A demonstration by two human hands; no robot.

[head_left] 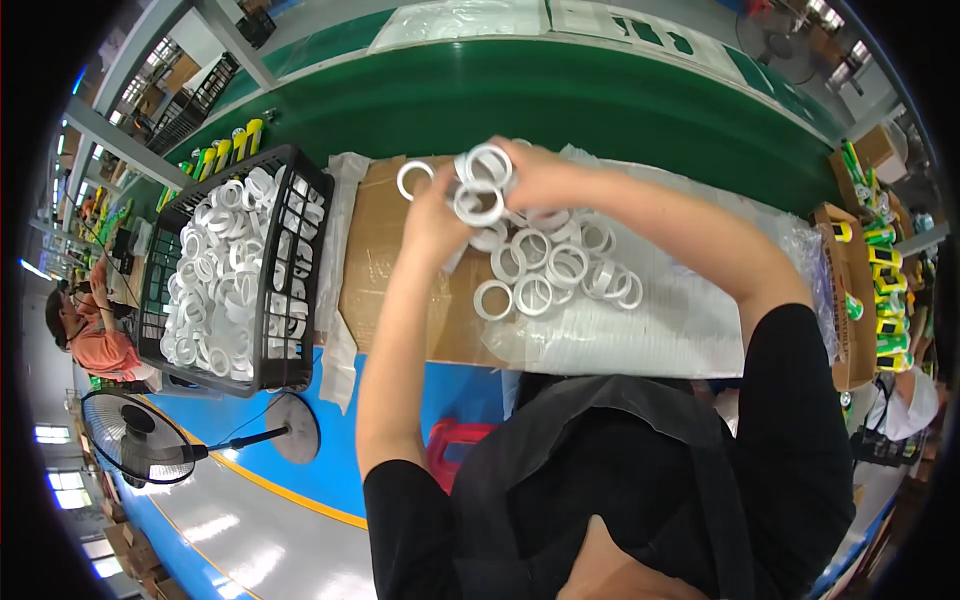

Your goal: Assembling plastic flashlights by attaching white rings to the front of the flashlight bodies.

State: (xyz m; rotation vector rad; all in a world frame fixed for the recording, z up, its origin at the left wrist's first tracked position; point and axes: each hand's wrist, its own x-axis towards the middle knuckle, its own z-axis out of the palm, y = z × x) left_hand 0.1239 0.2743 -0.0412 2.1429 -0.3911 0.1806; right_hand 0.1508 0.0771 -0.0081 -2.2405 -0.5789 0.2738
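Observation:
Both hands are close together above the far part of a cardboard sheet. My left hand is closed, with a white ring at its fingertips and another white ring against its inner side. My right hand curls round white rings, among them an upper one that overlaps the ring by my left hand. The hands hide some finger contacts. Just below my right hand lies a loose pile of several white rings, some flat and some leaning on each other.
At the left stands a black plastic crate full of white rings. White foam sheeting covers the table's right part. A box of green and yellow items is at the far right. A fan stands lower left; a person sits beyond.

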